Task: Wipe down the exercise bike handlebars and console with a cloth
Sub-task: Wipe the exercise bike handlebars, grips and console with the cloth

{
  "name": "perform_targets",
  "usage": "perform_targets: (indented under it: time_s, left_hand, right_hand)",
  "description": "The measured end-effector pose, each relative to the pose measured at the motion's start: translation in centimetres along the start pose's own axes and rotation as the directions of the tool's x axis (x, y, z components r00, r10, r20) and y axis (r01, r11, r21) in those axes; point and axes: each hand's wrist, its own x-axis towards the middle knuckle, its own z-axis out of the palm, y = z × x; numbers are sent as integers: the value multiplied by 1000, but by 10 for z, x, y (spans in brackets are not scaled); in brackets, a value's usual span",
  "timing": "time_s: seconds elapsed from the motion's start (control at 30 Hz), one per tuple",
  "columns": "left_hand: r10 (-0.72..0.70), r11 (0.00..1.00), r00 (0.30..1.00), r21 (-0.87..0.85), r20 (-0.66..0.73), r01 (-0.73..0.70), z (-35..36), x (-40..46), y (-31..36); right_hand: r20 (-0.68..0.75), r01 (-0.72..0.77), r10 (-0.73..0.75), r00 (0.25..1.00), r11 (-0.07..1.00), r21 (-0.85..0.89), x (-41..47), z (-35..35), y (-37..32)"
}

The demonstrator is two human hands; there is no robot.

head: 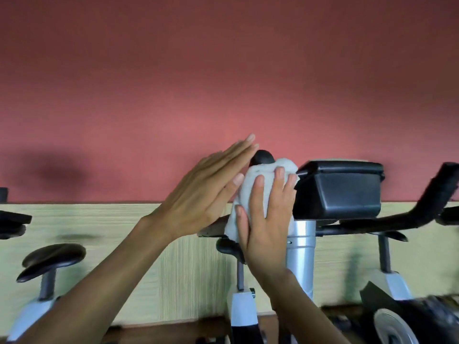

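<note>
Here no writing shows on the console [340, 189]. My right hand [267, 219] presses the white cloth [250, 192] against the left handlebar [263, 157], fingers spread and lightly curved over it — just left of the console. My left hand [201, 194] is flat, fingers straight together, thumb touching the cloth's edge.

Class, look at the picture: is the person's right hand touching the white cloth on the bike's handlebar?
Touching. The head view shows the right hand laid flat on the white cloth, its fingers spread over the fabric, pressing it against the handlebar.
</note>
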Motion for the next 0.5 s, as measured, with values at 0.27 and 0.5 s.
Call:
perform_targets:
  time_s: [0.27, 0.5]
  left_hand:
    - [-167, 942, 985, -302, -42, 147, 57, -53, -38]
    - [-129, 931, 992, -345, -1, 121, 107, -56, -80]
  right_hand:
    - [95, 58, -39, 995, 976, -208, -5, -13, -2]
    - [67, 82, -64, 996, 948, -307, -5, -10, -6]
